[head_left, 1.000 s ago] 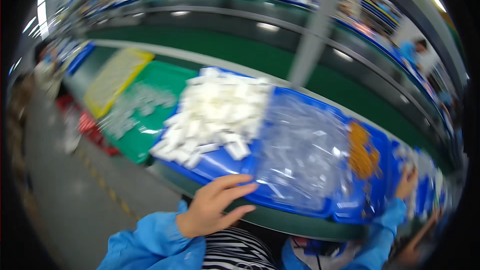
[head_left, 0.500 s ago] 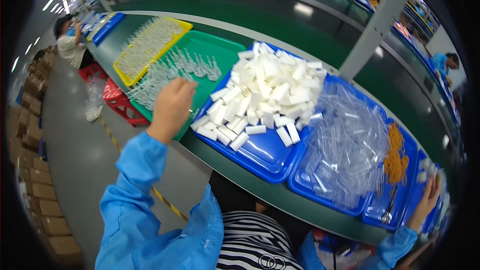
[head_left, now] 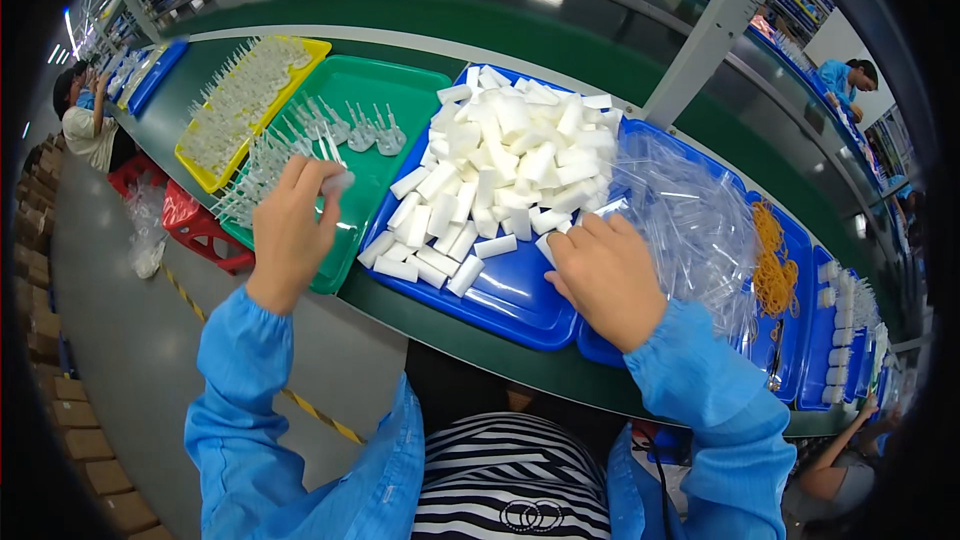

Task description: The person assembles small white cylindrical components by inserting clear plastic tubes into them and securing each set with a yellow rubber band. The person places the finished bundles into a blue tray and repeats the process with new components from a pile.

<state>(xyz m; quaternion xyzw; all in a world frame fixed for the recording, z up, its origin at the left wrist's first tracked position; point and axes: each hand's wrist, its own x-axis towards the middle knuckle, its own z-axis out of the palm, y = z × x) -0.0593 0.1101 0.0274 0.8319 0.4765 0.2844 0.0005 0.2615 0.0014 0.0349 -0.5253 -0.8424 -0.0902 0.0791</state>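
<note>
the left hand (head_left: pixel 292 230) pinches a small clear piece (head_left: pixel 338 180) at its fingertips, the green tray (head_left: pixel 400 105) lying just beyond, while the right hand (head_left: pixel 607 275) rests loosely curled at the white blocks (head_left: pixel 500 165).

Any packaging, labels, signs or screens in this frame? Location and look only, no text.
Cardboard boxes: brown, stacked on the floor along the far left edge.
Clear plastic bags: loose pile in a blue tray, just beyond the right hand.
Red crates: on the floor under the bench, below the left hand.
Labels, signs, screens: none I can make out.
</note>
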